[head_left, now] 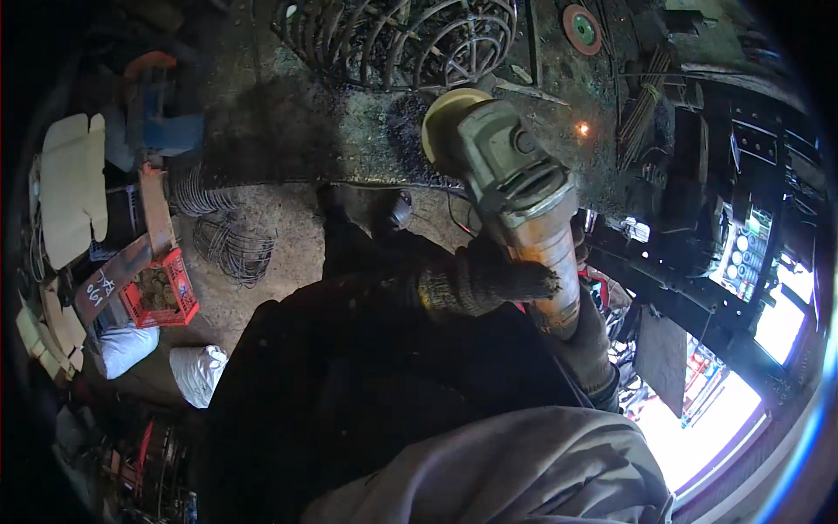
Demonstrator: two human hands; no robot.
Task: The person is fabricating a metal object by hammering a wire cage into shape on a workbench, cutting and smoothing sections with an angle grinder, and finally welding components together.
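Note:
An angle grinder point(527, 210) with a worn metal body is tilted over the near edge of a dark, grimy workbench point(367, 131). Its pale disc and guard point(445, 127) point away from me, toward the bench top. My left hand point(484, 281), in a dark knitted glove, wraps its fingers across the grinder's body. Lower down, my gloved right hand point(589, 349) grips the rear of the same tool; part of it is hidden behind the body. Beyond the disc lies a cage-like piece of bent round metal bars point(463, 48). A small orange glow point(583, 128) shows on the bench to the right.
A spare grinding disc point(582, 30) and a tied bundle of rods point(644, 109) lie at the bench's right. On the left are a blue metal block point(170, 131), wire coils point(231, 249), a red crate point(159, 293), a white sack point(199, 374) and cardboard point(72, 190).

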